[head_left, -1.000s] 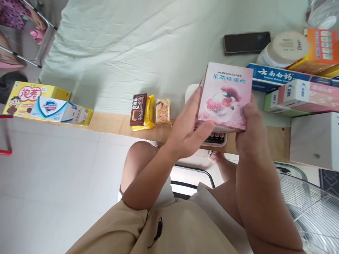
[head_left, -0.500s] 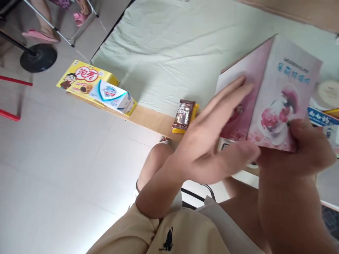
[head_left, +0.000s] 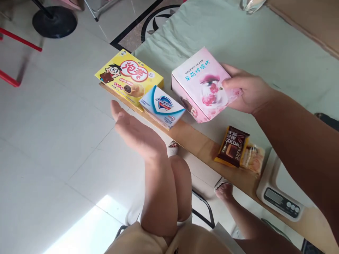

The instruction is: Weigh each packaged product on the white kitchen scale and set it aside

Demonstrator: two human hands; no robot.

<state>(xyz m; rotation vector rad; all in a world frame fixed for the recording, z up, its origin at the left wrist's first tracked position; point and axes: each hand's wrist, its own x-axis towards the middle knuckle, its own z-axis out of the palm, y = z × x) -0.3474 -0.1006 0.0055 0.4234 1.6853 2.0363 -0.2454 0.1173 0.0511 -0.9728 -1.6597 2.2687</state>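
My right hand (head_left: 245,88) grips a pink and white glass-cup box (head_left: 206,88), its thumb on the printed front, above the cloth. Left of it, a white and blue Safeguard soap box (head_left: 162,106) lies against a yellow snack box (head_left: 129,79) at the table's edge. My left hand (head_left: 139,132) holds nothing. Its fingers are stretched out just in front of those two boxes, over the floor side of the edge. A brown cocoa snack packet (head_left: 233,146) lies farther right, beside a clear-wrapped snack (head_left: 253,158).
A white digital scale (head_left: 282,203) stands at the table's right front. Pale green cloth (head_left: 280,46) covers the table, with a bare brown strip (head_left: 194,137) along its front. Cardboard (head_left: 307,21) lies at the far right. A black round stand base (head_left: 54,22) is on the floor.
My right hand has carried the glass-cup box left, toward the yellow and soap boxes. My left hand has come off the box and moved left. The view has shifted, showing the scale more fully.
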